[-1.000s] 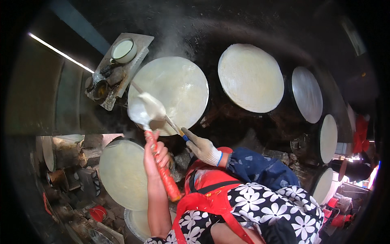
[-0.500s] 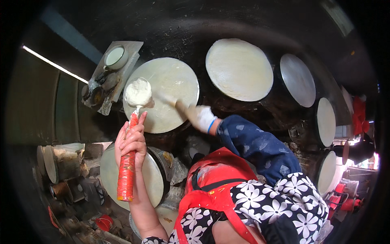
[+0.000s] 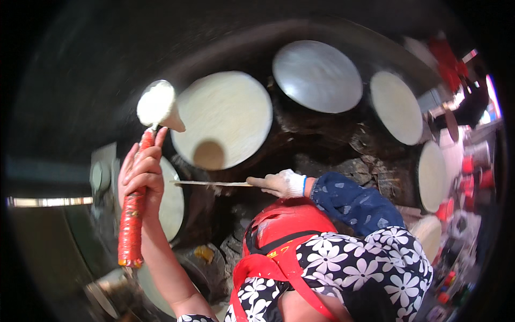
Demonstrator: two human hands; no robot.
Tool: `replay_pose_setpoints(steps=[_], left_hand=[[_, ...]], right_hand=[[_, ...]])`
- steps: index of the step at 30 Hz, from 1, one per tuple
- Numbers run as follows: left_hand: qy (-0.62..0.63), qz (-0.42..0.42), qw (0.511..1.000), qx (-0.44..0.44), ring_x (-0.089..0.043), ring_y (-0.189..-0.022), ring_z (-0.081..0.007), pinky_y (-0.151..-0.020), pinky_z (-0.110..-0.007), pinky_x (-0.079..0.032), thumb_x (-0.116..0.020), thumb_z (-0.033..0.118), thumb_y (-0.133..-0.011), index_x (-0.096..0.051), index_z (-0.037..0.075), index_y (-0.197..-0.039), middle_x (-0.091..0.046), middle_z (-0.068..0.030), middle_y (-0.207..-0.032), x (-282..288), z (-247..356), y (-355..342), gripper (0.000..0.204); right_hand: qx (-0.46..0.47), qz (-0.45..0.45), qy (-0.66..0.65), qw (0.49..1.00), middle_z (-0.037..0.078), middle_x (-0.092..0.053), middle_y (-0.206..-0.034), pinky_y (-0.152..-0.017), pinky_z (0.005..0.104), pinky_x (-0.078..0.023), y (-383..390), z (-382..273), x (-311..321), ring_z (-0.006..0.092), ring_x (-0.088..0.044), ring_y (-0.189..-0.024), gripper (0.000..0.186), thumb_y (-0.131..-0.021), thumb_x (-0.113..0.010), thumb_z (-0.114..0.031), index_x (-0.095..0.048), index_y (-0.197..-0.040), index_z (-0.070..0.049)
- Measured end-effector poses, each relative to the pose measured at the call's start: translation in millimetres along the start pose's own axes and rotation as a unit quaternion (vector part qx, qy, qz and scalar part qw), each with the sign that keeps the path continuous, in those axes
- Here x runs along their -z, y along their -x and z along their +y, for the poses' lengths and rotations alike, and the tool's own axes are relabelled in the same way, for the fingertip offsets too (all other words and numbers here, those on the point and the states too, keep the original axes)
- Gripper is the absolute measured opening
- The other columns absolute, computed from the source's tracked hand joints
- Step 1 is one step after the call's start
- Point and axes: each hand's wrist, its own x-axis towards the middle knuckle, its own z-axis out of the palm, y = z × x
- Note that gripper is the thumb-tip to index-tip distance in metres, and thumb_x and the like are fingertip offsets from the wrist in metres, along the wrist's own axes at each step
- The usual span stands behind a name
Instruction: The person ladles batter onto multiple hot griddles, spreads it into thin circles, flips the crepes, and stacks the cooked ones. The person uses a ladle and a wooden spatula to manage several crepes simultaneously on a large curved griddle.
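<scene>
Left hand (image 3: pixel 144 173), fingers clamped round red-handled ladle (image 3: pixel 132 225), white paste (image 3: pixel 156 103) inside, gloved right hand (image 3: pixel 284 184), fingers clamped on thin stick (image 3: pixel 214 183), pale round griddle (image 3: pixel 228 112) nearby.

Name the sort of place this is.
Probably a flatbread or pancake kitchen: several pale, round, batter-like sheets, a shiny grey round metal griddle between two of them, and a red-handled ladle of white paste in the left hand.

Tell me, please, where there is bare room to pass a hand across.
The dark gap between the shiny grey disc and the blue sleeve looks open enough to reach through. That disc itself looks uncovered. It is crowded at left, where the red-handled ladle, thin stick, front pale disc and left pale disc cluster.
</scene>
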Motion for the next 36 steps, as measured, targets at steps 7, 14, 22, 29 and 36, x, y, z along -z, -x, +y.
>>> replay_pose_setpoints(steps=[7, 14, 22, 29, 36], left_hand=[[-0.025, 0.008, 0.99, 0.139, -0.054, -0.052, -0.0153, -0.041, -0.029, -0.052, -0.04, 0.023, -0.115, -0.014, -0.01, -0.164, -0.047, -0.0088, -0.079, -13, -100, -206, 0.064], [-0.139, 0.051, 0.946, 0.289, -0.055, -0.054, -0.0129, -0.042, -0.026, -0.051, -0.046, 0.017, -0.113, -0.021, -0.006, -0.163, -0.05, -0.0072, -0.08, 58, -171, -390, 0.061], [-0.649, 0.102, 0.723, 0.216, -0.046, -0.056, -0.0071, -0.045, -0.022, -0.04, -0.059, 0.028, -0.11, -0.051, 0.0, -0.122, -0.048, -0.0015, -0.081, 210, -225, -503, 0.032], [-0.808, 0.089, 0.555, 0.177, -0.052, -0.051, -0.013, -0.044, -0.032, -0.048, -0.058, 0.02, -0.105, -0.053, 0.004, -0.109, -0.054, -0.0036, -0.079, 289, -220, -533, 0.016], [-0.911, -0.023, 0.402, 0.092, -0.06, -0.051, -0.015, -0.045, -0.033, -0.053, -0.064, 0.008, -0.097, -0.055, -0.001, -0.121, -0.062, -0.0067, -0.079, 320, -192, -557, 0.027]], right_hand=[[-0.388, 0.344, -0.152, 0.842, 0.024, -0.074, -0.104, -0.084, 0.0516, -0.057, 122, 109, 62, 0.0446, -0.071, -0.098, 0.066, -0.106, -0.054, -0.023, -0.03, -0.167, -0.014], [-0.343, 0.61, -0.188, 0.689, 0.025, -0.062, -0.141, -0.101, 0.0445, -0.055, 151, 185, 42, 0.0414, -0.066, -0.122, 0.056, -0.109, -0.054, -0.022, -0.04, -0.162, -0.008], [-0.395, 0.624, -0.149, 0.658, 0.029, -0.068, -0.12, -0.091, 0.0509, -0.056, 140, 223, 17, 0.0475, -0.068, -0.107, 0.064, -0.109, -0.055, -0.023, -0.029, -0.167, -0.013], [-0.459, 0.565, -0.205, 0.655, 0.031, -0.068, -0.109, -0.085, 0.0547, -0.054, 124, 219, 7, 0.0493, -0.067, -0.1, 0.064, -0.109, -0.052, -0.022, -0.026, -0.166, -0.009], [-0.45, 0.581, -0.176, 0.655, 0.035, -0.067, -0.104, -0.084, 0.0572, -0.052, 77, 232, 2, 0.0526, -0.067, -0.1, 0.062, -0.107, -0.052, -0.016, -0.028, -0.163, -0.005]])
